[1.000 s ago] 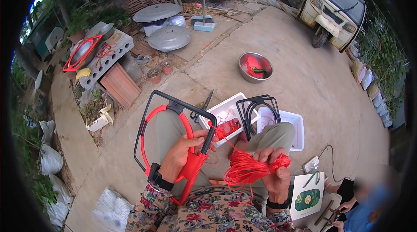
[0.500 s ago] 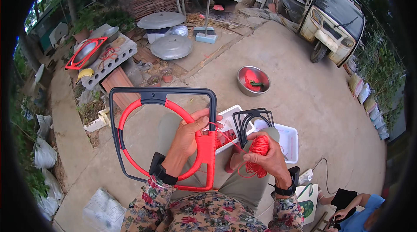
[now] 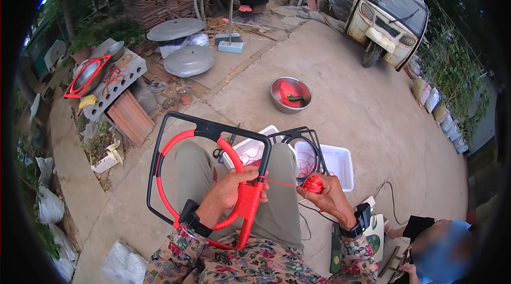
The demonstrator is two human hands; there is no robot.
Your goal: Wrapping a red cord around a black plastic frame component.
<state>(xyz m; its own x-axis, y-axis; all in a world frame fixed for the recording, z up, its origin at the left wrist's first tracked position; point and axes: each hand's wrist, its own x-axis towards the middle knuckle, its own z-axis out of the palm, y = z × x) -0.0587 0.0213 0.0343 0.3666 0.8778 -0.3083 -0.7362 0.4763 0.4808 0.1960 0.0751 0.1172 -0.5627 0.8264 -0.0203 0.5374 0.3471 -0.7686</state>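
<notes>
My left hand (image 3: pixel 230 194) is closed on the right side of a black square frame (image 3: pixel 205 128) with a round inner ring. Red cord wraps most of the ring and the lower right corner, forming a dense red band (image 3: pixel 248 204) beside my fingers. In my right hand (image 3: pixel 334 201) is a bundle of red cord (image 3: pixel 314 183), gripped between thumb and fingers. A straight strand of cord (image 3: pixel 282 182) runs from the bundle to the frame's right bar at my left fingertips. The frame tilts above my knees, its lower edge near my lap.
Beyond my knees stand two white trays (image 3: pixel 345 168) with loose red cord; more black frames (image 3: pixel 321 152) lean there. Scissors (image 3: pixel 217 153) lie nearby. Farther off is a metal bowl (image 3: pixel 275 100) with red and green things. A person (image 3: pixel 444 249) sits at lower right.
My right hand has turned with the cord bundle, and the slack strand is now drawn straight. The frame has tilted and sits lower toward my lap. The whole view has shifted slightly.
</notes>
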